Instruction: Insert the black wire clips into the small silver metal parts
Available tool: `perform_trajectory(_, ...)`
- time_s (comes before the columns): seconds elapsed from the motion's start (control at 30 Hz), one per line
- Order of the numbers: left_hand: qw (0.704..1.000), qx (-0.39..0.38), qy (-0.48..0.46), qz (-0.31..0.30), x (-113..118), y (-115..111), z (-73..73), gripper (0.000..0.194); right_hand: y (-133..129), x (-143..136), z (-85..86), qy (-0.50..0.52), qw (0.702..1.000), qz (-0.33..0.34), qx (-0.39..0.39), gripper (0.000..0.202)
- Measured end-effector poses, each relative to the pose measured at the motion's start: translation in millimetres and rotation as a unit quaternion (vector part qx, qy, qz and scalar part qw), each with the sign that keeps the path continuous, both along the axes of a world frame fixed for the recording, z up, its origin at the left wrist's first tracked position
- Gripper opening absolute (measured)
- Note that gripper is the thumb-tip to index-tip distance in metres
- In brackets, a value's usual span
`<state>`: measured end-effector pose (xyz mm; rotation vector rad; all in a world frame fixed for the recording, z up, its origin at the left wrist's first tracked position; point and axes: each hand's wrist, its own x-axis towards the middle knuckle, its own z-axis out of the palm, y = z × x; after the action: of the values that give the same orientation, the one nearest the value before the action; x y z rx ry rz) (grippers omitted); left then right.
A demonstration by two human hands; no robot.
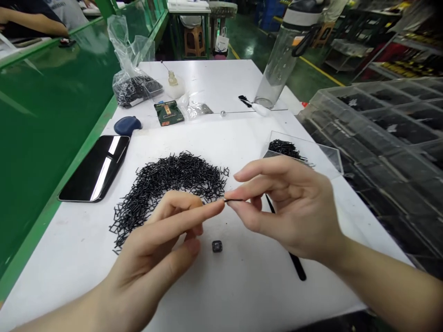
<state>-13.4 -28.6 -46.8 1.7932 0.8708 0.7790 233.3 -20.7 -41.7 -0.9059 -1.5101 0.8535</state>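
My right hand (pixel 294 207) pinches a thin black piece (pixel 236 200), like a short wire or pin, between thumb and fingers. The piece's left end meets the index fingertip of my left hand (pixel 159 249). That index finger is stretched out, and the left thumb stands apart from it. Behind the hands, a curved heap of small bent black pieces (pixel 173 175) spreads over the white table (pixel 221 286). A small dark square part (pixel 217 246) lies just below the fingertips. Under my right hand is a slim black tool (pixel 297 266), partly hidden, so its kind is unclear.
A clear tray (pixel 332 159) of black pieces stands behind my right hand. On the left lie a phone (pixel 97 168) and a dark blue case (pixel 127 125). Farther back are a plastic bag (pixel 129 87), a green packet (pixel 169 113) and a tall bottle (pixel 277 69). Compartment bins (pixel 384 124) flank the right.
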Motion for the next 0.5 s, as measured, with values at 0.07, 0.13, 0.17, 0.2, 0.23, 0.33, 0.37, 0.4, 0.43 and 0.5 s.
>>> perform_trajectory(0.07,1.0,0.008,0.012,0.002,-2,1,-1.6,0.047,1,-1,0.2,0.004,1.0,-0.002,0.005,0.037)
perform_trajectory(0.13,1.0,0.018,0.021,0.0,-1,2,-2.5,0.048,2,-1,0.0,0.004,1.0,-0.006,0.012,0.035)
perform_trajectory(0.17,0.999,0.021,0.025,-0.003,-1,2,-2.7,0.049,3,-2,-0.1,0.004,1.0,-0.008,0.016,0.034)
perform_trajectory(0.2,0.999,0.021,0.025,-0.007,0,3,-2.8,0.05,3,-2,-0.3,0.005,1.0,-0.009,0.019,0.034)
perform_trajectory(0.23,1.0,0.014,0.022,-0.011,2,3,-2.8,0.051,3,-2,-0.2,0.005,1.0,-0.011,0.022,0.034)
perform_trajectory(0.33,1.0,0.005,-0.008,-0.02,6,3,-3.0,0.052,2,0,3.9,-0.008,1.0,-0.02,0.011,0.034)
perform_trajectory(0.37,0.999,0.012,-0.02,-0.022,8,3,-3.3,0.054,3,2,7.0,-0.015,0.999,-0.029,0.006,0.033)
perform_trajectory(0.4,0.999,0.025,-0.026,-0.022,9,3,-3.5,0.055,4,6,11.0,-0.023,0.999,-0.045,0.003,0.03)
perform_trajectory(0.43,0.999,0.04,-0.023,-0.019,10,3,-3.7,0.055,6,11,15.7,-0.034,0.997,-0.068,0.004,0.025)
perform_trajectory(0.5,0.998,0.066,-0.001,-0.015,11,2,-3.7,0.05,13,25,26.1,-0.06,0.989,-0.134,0.02,0.016)
